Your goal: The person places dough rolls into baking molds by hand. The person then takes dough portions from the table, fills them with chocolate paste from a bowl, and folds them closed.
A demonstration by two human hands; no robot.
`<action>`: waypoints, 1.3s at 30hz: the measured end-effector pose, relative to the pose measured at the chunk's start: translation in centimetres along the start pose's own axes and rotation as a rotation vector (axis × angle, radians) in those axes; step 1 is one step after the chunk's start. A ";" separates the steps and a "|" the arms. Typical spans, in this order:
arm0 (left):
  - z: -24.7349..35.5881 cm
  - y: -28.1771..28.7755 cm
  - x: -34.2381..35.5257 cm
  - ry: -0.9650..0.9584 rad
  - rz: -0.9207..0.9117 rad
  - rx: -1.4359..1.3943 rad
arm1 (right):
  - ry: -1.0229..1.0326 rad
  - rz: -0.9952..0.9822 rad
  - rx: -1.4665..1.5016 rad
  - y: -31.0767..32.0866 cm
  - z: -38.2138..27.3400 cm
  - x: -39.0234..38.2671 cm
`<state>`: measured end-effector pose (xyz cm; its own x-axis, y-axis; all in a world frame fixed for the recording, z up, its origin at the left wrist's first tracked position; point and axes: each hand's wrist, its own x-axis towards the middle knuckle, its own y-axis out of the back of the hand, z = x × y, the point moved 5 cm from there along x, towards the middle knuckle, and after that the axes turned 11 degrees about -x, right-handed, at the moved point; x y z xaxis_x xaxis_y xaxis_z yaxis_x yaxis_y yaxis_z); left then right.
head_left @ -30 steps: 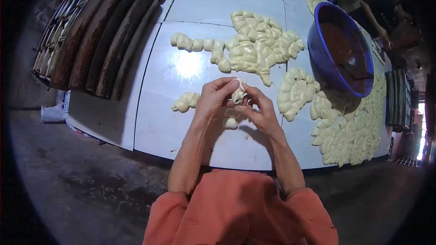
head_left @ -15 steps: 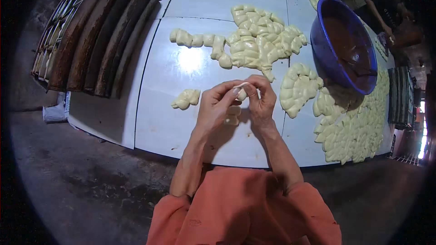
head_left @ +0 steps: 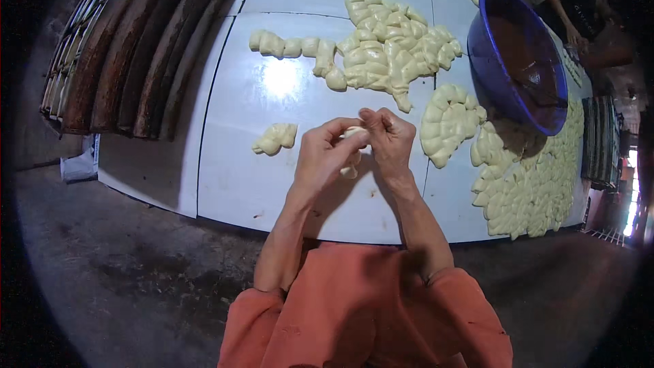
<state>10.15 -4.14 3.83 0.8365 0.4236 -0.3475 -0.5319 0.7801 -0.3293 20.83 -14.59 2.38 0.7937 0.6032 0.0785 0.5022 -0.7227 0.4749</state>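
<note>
Above the white table, my left hand (head_left: 327,150) is closed round a small pale piece of dough (head_left: 354,132), its thumb and forefinger pressing it. My right hand (head_left: 390,144) meets it from the other side, thumb and fingers pinched at the dough's edge; its fingers partly hide the spot. Just under my hands, another bit of dough (head_left: 349,172) shows on the table, mostly covered. A small clump of dough pieces (head_left: 275,138) lies to the left of my left hand. Beyond my hands spreads a large cluster of dough pieces (head_left: 385,54), with a row trailing left.
A blue bowl (head_left: 482,61) of brown paste stands at the right, a utensil in it. Many plump dough pieces (head_left: 524,194) cover the table's right side, beside a smaller group (head_left: 449,123). Dark curved trays (head_left: 129,48) are stacked at the left. Another person's arm (head_left: 565,17) shows far right.
My right thumb and fingers have closed together and shifted up along the dough's edge, while my left hand keeps the piece. The view has shifted slightly.
</note>
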 end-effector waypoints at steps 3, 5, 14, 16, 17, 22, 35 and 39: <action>-0.2 1.1 0.4 0.007 0.022 -0.086 | 0.031 0.028 -0.036 0.8 -2.1 -0.9; -1.2 1.6 0.5 -0.051 0.037 -0.081 | 0.084 -0.037 -0.011 1.3 -3.5 -1.9; 1.6 8.3 -2.8 -0.234 0.395 0.388 | 0.001 -0.315 -0.292 -0.4 -0.3 -2.4; 1.9 11.1 -3.6 -0.399 0.487 0.693 | 0.208 -0.140 -0.536 -0.3 -1.9 -1.9; 2.0 11.8 -3.7 -0.444 0.455 0.855 | 0.217 -0.147 -0.525 -1.1 -2.6 -1.6; 1.2 13.5 -4.0 -0.232 0.331 0.792 | 0.440 -0.262 -0.465 -8.3 -6.5 0.5; 2.1 13.5 -4.3 -0.578 0.176 0.892 | -0.100 -0.833 0.221 -13.1 -4.6 1.8; 2.1 12.9 -2.8 -0.441 0.147 0.898 | -0.181 -0.771 0.140 -13.1 -4.3 1.0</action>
<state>1.22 5.75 2.42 0.8415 0.5337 0.0839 -0.4895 0.6874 0.5365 13.59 -3.11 0.00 0.2434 0.8943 -0.3754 0.9604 -0.1682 0.2221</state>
